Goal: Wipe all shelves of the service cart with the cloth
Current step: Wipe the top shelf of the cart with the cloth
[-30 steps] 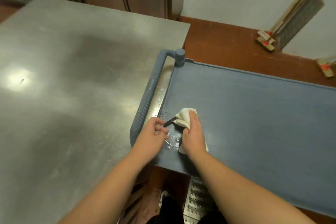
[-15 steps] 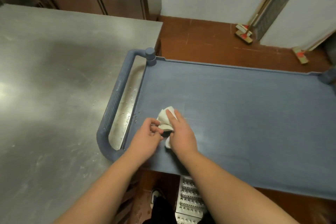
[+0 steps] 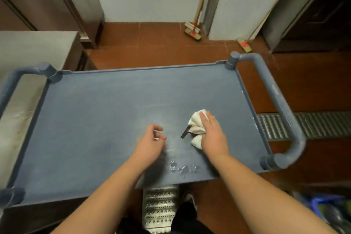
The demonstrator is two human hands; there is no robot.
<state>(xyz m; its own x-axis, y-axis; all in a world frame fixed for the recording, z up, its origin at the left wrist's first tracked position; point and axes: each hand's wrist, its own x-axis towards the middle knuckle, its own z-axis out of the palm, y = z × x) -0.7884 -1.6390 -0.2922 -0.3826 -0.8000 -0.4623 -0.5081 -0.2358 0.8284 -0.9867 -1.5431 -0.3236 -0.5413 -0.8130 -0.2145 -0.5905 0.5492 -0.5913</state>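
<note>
Head view: nearest us, we note water drops (image 3: 182, 169) on the front edge of the cart's top shelf (image 3: 106, 112). Our left hand (image 3: 152, 141) hovers just above the shelf, fingers loosely curled, holding nothing. Our right hand (image 3: 213, 135) presses the bunched white cloth (image 3: 195, 127) flat onto the shelf right of centre; a dark tag (image 3: 185, 132) sticks out of it. Beyond stand the cart handle (image 3: 281, 104), a floor drain grate (image 3: 307, 123) and brooms (image 3: 192, 31). We judge the wet patch may be missed, and the lower shelves, unseen here, left unwiped.
</note>
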